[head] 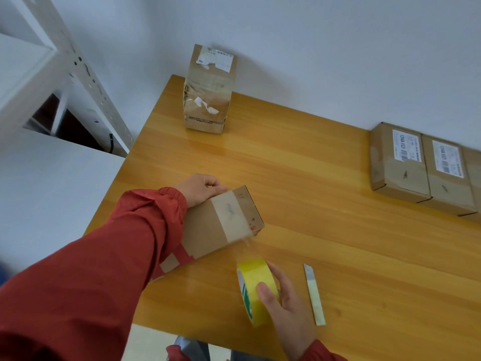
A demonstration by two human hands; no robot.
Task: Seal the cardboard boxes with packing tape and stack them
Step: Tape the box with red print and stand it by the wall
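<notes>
While my left hand point(201, 188) curled its fingers over the far top edge of the cardboard box point(208, 227), the box lay flat near the front-left corner of the glossy, honey-coloured wooden table point(299, 178). A clear, shiny strip of tape point(230, 217) crossed its matte brown top and ran off the near edge toward the yellow roll of packing tape point(256, 290). My right hand point(282, 298) gripped that roll, thumb pressed on its smooth outer face, fingers wrapped around the far side. Just to the right lay a slim, flat utility knife point(314, 295), pale and straight. At the back stood a tall stack of crumpled, taped boxes point(208, 89) with torn white labels. Against the wall on the right, flat labelled parcels point(421, 168) sat side by side, touching. White metal shelving point(78, 74) rose on the left.
</notes>
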